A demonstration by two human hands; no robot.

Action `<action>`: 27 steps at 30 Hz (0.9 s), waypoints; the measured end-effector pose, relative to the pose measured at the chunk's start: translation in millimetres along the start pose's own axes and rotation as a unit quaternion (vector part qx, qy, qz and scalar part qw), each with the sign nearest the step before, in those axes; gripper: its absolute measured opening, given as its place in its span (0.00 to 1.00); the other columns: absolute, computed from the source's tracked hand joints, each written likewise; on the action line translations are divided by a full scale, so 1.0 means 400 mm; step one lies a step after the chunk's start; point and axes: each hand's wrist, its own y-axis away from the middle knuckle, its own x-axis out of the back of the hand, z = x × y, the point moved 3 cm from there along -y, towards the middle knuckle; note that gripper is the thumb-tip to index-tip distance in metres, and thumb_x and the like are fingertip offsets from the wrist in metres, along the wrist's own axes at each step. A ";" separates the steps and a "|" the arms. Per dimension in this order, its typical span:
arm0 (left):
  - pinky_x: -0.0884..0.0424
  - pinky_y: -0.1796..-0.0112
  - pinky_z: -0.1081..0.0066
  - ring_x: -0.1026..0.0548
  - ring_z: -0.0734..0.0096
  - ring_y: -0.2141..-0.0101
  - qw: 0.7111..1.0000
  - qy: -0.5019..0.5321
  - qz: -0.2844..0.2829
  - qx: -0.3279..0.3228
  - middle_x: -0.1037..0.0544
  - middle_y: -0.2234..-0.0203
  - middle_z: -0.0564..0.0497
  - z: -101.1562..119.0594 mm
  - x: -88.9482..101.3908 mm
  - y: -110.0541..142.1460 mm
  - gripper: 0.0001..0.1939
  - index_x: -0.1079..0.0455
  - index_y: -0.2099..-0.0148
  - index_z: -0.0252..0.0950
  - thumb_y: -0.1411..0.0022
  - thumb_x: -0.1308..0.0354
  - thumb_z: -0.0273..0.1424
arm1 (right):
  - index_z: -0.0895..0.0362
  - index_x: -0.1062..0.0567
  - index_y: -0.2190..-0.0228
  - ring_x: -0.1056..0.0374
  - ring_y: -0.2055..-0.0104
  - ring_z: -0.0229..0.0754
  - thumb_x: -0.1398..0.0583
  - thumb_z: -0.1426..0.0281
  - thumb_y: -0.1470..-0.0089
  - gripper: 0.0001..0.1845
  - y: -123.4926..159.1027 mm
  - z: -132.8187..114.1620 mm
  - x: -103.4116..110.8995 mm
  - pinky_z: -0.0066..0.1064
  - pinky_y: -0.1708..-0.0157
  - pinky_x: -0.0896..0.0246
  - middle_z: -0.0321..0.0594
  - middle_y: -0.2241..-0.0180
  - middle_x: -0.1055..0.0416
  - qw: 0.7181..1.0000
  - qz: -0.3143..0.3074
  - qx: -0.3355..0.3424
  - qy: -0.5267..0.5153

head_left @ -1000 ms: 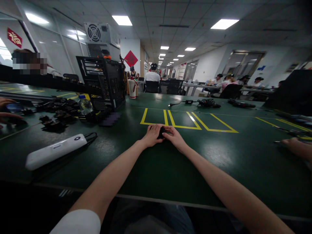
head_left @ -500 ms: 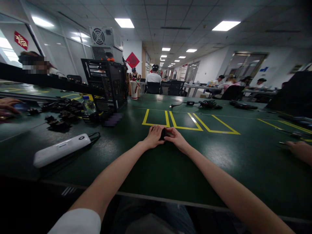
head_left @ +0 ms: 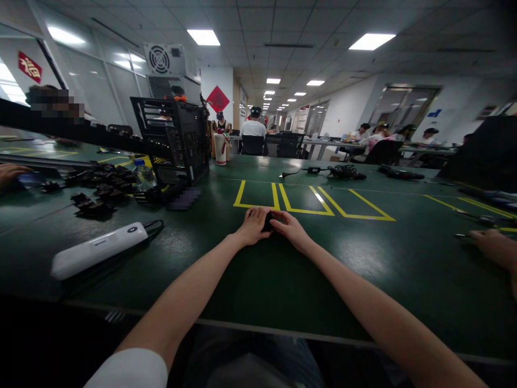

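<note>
Both my arms reach forward over a dark green table. My left hand and my right hand meet just in front of yellow taped boxes. Their fingers are curled together round a small black object, which shows only as a dark sliver between them. Most of it is hidden by the fingers.
A white power bank with a black cable lies at the left. Behind it stand a black computer case, a water bottle and several black parts. Black cables lie farther back. Other people's hands rest at the left edge and right edge.
My hands stay together on the small black object; the view has shifted slightly. The hand at the left edge has drawn back a little.
</note>
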 end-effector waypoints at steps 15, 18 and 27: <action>0.53 0.51 0.58 0.43 0.60 0.51 1.000 -0.001 -0.011 0.011 0.41 0.54 0.46 -0.001 -0.004 -0.006 0.29 0.53 0.49 0.38 0.52 0.45 0.32 | 0.55 0.35 0.66 0.36 0.64 0.37 0.39 0.66 0.63 0.18 0.014 -0.018 -0.003 0.35 0.62 0.40 0.38 0.62 0.35 1.000 0.010 0.021 0.004; 0.53 0.51 0.58 0.43 0.60 0.51 1.000 -0.002 -0.009 0.015 0.41 0.54 0.46 -0.002 -0.005 -0.005 0.30 0.53 0.49 0.38 0.53 0.45 0.31 | 0.55 0.35 0.63 0.36 0.62 0.38 0.39 0.66 0.61 0.19 0.008 -0.010 -0.001 0.36 0.60 0.41 0.39 0.61 0.36 1.000 -0.005 0.015 0.007; 0.52 0.51 0.59 0.42 0.60 0.52 1.000 -0.001 -0.006 0.008 0.40 0.55 0.47 -0.001 0.000 -0.004 0.29 0.53 0.49 0.38 0.53 0.45 0.31 | 0.54 0.35 0.67 0.35 0.62 0.37 0.38 0.68 0.63 0.17 0.015 -0.022 -0.006 0.34 0.60 0.40 0.36 0.60 0.35 0.999 -0.032 0.035 -0.027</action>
